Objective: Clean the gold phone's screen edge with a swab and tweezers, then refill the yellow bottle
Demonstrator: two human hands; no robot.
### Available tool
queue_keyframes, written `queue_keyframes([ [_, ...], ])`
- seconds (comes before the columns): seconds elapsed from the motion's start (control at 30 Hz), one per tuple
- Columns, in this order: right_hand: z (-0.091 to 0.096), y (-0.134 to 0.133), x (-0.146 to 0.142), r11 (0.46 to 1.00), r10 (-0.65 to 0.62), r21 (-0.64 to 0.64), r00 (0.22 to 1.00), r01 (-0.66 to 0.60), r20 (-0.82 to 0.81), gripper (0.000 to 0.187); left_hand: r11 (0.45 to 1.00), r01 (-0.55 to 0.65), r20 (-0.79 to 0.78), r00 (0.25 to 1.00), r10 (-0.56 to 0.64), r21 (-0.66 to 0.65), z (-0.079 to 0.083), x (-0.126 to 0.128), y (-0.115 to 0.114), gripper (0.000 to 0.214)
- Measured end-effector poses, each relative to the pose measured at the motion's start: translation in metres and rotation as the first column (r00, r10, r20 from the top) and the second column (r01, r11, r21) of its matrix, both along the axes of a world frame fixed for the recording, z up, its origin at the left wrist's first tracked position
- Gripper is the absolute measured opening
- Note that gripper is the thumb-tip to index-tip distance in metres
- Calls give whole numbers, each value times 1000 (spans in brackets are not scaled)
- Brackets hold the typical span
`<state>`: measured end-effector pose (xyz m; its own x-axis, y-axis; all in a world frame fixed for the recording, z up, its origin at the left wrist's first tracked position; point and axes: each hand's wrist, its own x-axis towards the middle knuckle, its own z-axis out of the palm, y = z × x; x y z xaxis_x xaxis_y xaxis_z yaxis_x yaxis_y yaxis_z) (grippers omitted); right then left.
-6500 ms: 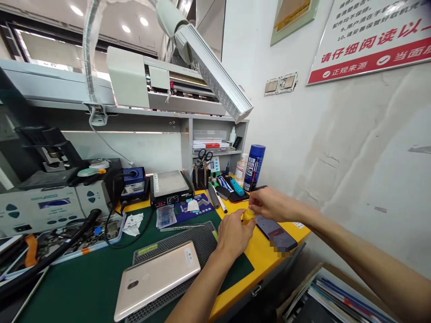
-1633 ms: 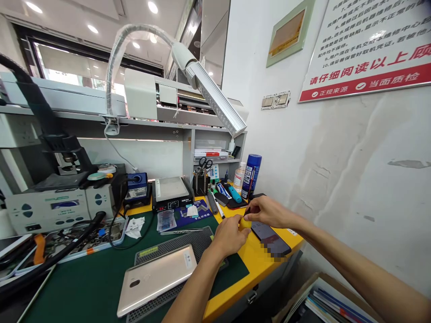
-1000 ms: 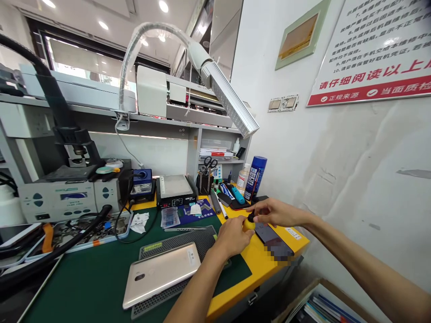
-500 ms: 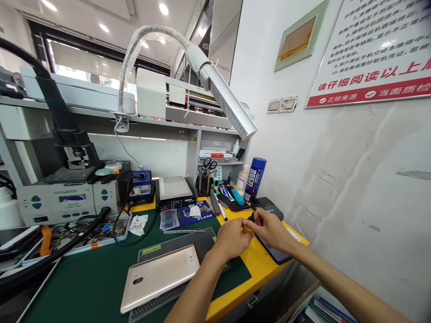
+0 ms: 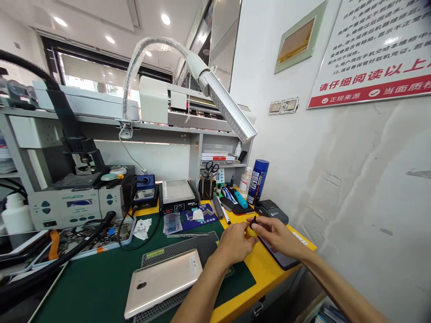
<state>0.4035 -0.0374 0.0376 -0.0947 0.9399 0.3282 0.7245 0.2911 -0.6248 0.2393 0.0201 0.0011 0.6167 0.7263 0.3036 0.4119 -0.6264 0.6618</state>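
Note:
Over the right part of the workbench, my two hands meet around a small yellow rounded piece with a black pointed tip point(image 5: 251, 230); its exact kind is too small to make out. My left hand point(image 5: 235, 242) is closed on the yellow part. From the right, the fingertips of my right hand point(image 5: 274, 233) pinch at the black tip. Beneath my right hand lies a dark tablet-like device point(image 5: 284, 261), partly covered. A gold phone point(image 5: 164, 282), back face up, rests at a slant on a grey perforated pad point(image 5: 180, 246), left of my left forearm.
A hot plate point(image 5: 178, 197), a blue spray can point(image 5: 258, 181) and a tool holder with scissors point(image 5: 207, 185) stand along the back. At left are a rework station point(image 5: 77, 206) and a tray of parts point(image 5: 97, 237). A lamp point(image 5: 229, 105) hangs above; a wall borders the right.
The view has shifted slightly, so the bench appears lower and farther right. Between my fingers, more of the yellow piece shows now, with the black tip standing above it.

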Motion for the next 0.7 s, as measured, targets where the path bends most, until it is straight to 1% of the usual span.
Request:
queue_keyframes([
  [0.03,1,0,1,1000,13,7,1000,-13,1,41,1000,-1,1,1000,1,1,0,0,0,25],
  [0.1,-2,-1,2,999,-7,47,1000,7,-4,41,1000,-9,4,1000,9,1,0,0,0,25],
  [0.3,-24,-2,-4,973,-151,172,988,154,-35,42,1000,-24,11,1000,24,7,0,1,-5,26],
  [0.47,-33,-4,-12,935,-247,241,966,258,-74,43,1000,-26,15,1000,26,2,-3,3,-6,25],
  [0.53,-35,-3,-14,925,-278,245,956,292,-91,45,1000,-11,23,1000,11,-6,-4,3,-6,24],
  [0.6,-36,-3,-14,927,-287,223,953,302,-98,46,1000,12,37,999,-11,-11,-3,3,-6,22],
  [0.63,-34,-3,-13,935,-277,203,956,291,-96,46,1000,24,47,999,-23,-12,-2,2,-7,22],
  [0.7,-29,-5,-9,960,-221,156,972,232,-84,45,999,48,67,997,-47,-10,0,1,-8,21],
])
